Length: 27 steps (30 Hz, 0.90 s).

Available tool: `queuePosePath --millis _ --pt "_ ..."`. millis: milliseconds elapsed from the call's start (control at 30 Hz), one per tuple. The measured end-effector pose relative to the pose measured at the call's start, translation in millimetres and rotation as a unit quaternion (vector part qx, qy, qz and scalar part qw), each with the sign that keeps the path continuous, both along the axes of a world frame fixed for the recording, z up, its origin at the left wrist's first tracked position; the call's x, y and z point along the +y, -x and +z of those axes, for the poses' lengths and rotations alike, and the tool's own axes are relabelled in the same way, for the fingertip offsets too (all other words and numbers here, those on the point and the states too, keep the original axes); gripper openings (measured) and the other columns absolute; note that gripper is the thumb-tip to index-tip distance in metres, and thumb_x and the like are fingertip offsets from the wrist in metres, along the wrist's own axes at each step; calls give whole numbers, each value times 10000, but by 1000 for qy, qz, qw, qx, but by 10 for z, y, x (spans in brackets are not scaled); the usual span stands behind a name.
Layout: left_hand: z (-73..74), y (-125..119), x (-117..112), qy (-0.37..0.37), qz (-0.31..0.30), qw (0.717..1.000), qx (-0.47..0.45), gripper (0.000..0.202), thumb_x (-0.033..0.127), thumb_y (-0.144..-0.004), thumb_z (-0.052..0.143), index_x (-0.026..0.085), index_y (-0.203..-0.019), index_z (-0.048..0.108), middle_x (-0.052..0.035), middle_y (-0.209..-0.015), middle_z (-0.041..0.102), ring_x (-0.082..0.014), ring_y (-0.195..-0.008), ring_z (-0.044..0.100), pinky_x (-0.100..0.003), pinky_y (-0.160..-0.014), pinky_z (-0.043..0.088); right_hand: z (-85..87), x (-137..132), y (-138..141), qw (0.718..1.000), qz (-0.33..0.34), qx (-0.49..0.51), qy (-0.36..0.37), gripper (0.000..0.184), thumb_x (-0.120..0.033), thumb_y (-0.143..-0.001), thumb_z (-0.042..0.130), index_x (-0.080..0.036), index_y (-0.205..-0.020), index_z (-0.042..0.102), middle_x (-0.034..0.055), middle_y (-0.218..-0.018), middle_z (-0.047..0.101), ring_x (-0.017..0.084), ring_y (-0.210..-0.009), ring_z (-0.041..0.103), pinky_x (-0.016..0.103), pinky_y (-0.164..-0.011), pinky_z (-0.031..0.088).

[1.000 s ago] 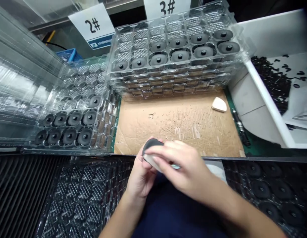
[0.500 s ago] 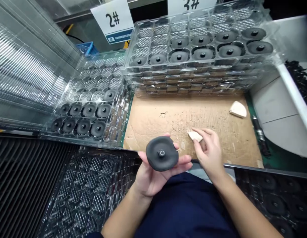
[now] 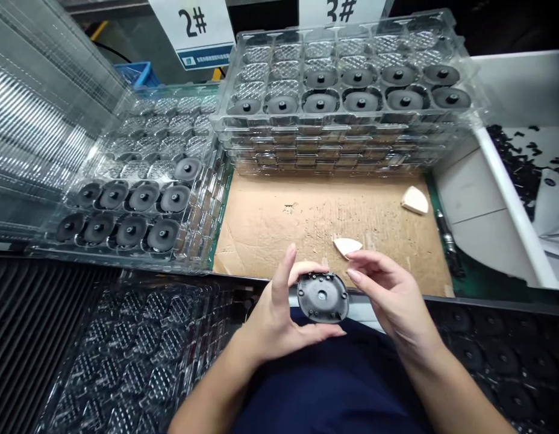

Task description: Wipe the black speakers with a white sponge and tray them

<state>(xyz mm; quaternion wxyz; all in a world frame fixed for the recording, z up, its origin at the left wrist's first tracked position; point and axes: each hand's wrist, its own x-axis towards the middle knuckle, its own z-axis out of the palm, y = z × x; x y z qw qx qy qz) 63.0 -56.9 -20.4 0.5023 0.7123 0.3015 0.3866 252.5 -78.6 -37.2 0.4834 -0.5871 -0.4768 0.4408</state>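
Observation:
My left hand (image 3: 279, 313) grips a round black plastic part (image 3: 322, 295) by its edge, between thumb and fingers. The part's underside faces me, with small pegs along its rim and a round spot at its centre. Just right of it is my right hand (image 3: 388, 289), thumb and index fingertip a little apart with nothing visible between them. Beyond those fingertips a white wedge-shaped block (image 3: 347, 246) lies on the cardboard sheet (image 3: 261, 229).
A second white wedge (image 3: 415, 200) lies at right, near a dark pen-like tool (image 3: 449, 244). Stacked clear trays (image 3: 343, 129) with black round parts stand at the back, more trays (image 3: 180, 235) at left. A white bin (image 3: 509, 199) holds small black pieces.
The black part has been turned over from its stemmed face to its underside and moved right. My right hand has let go of the nearer white wedge and come closer to the part.

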Motion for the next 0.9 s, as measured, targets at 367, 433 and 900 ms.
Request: queuePosePath --millis 367,433,900 --pt "-19 131 -78 216 -23 975 -39 1034 362 -665 770 278 -1452 106 -66 -1072 639 -223 -976 606 -368 -956 399 352 140 11 918 295 212 159 169 -271 -722 759 -179 -857 712 11 -736 691 96 -647 625 208 -617 507" --pt "-10 134 -78 241 -40 969 -37 1024 401 -659 766 264 -1447 125 -68 -1063 644 -227 -975 612 -378 -968 386 363 147 15 906 308 235 169 155 -238 -719 759 -189 -859 716 5 -741 698 94 -658 634 205 -627 514" --pt "40 -26 -69 223 -62 973 -18 1032 280 -614 813 281 -1429 181 -75 -1110 652 -233 -1079 597 -360 -1004 365 236 -49 -92 889 228 344 198 170 -122 -662 788 -226 -788 741 -6 -709 720 71 -644 674 123 -621 520"
